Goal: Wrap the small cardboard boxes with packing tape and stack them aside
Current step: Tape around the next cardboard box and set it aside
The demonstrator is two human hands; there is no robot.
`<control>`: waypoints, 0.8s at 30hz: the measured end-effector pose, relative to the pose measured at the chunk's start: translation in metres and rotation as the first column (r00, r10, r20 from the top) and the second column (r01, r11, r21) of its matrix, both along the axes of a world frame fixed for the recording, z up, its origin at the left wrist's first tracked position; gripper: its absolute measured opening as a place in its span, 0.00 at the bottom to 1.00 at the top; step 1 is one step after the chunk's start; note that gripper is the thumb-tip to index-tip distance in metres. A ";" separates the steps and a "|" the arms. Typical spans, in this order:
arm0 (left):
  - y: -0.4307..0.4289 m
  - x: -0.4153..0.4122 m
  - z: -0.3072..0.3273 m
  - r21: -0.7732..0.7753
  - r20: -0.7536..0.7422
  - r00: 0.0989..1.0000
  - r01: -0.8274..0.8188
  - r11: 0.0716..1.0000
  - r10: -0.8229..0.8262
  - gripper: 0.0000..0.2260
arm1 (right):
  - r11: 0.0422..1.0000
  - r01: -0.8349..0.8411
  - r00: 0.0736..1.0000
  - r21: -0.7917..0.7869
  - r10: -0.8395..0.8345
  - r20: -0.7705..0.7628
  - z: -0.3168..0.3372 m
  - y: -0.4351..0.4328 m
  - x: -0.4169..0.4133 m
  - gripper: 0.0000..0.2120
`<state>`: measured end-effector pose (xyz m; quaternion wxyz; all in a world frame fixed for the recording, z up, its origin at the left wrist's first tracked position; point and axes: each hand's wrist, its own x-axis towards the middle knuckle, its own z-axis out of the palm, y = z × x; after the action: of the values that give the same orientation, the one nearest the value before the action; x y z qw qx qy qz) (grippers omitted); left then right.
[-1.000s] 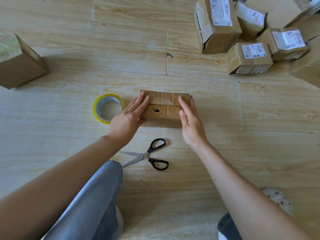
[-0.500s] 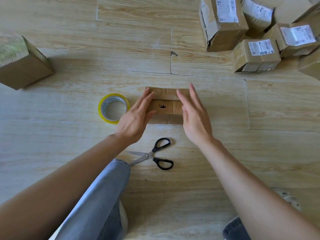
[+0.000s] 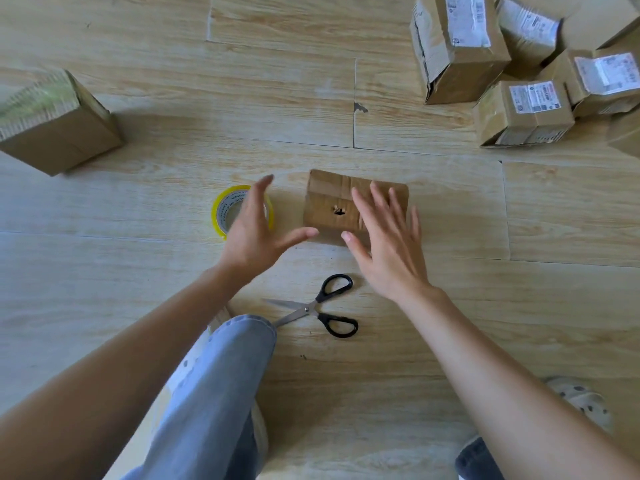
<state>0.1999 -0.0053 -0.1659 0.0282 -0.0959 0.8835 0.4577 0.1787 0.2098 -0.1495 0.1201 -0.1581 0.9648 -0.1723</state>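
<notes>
A small brown cardboard box (image 3: 329,206) with a small hole in its near face lies on the wooden floor at the centre. My right hand (image 3: 388,244) is spread flat over the box's right half, fingers straight. My left hand (image 3: 256,230) hovers open just left of the box, above a yellow-rimmed roll of clear packing tape (image 3: 225,209), touching neither that I can see. Black-handled scissors (image 3: 325,306) lie on the floor in front of the box.
A pile of several labelled cardboard boxes (image 3: 519,112) fills the far right. One larger taped box (image 3: 59,129) sits at the far left. My knee in blue jeans (image 3: 221,382) and a shoe (image 3: 581,400) are near the bottom.
My left hand has come off the box's left end and moved left over the tape roll. My right hand has shifted from the box's side onto its right half.
</notes>
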 end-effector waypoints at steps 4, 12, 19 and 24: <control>-0.041 0.003 -0.018 -0.538 0.051 0.996 0.094 0.838 -0.080 0.38 | 1.000 0.010 1.000 -0.016 -0.011 -0.021 0.006 -0.002 0.000 0.32; -0.058 0.002 -0.037 -0.663 0.242 0.953 0.301 0.686 -0.185 0.10 | 0.998 0.024 0.991 -0.061 -0.032 -0.128 0.010 -0.024 0.003 0.28; -0.070 0.019 0.006 -0.290 -0.121 0.973 0.156 0.944 -0.198 0.07 | 0.930 -0.147 0.989 -0.338 0.145 -0.032 0.024 -0.087 0.003 0.29; -0.070 0.028 0.029 -0.185 -0.080 0.975 0.188 0.965 -0.206 0.14 | 0.882 -0.065 0.981 -0.468 0.143 0.134 0.026 -0.113 0.002 0.29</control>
<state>0.2278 -0.0751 -0.1367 0.0214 0.0131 0.9260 0.3767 0.1811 0.0964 -0.1235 0.1673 -0.2190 0.8731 -0.4021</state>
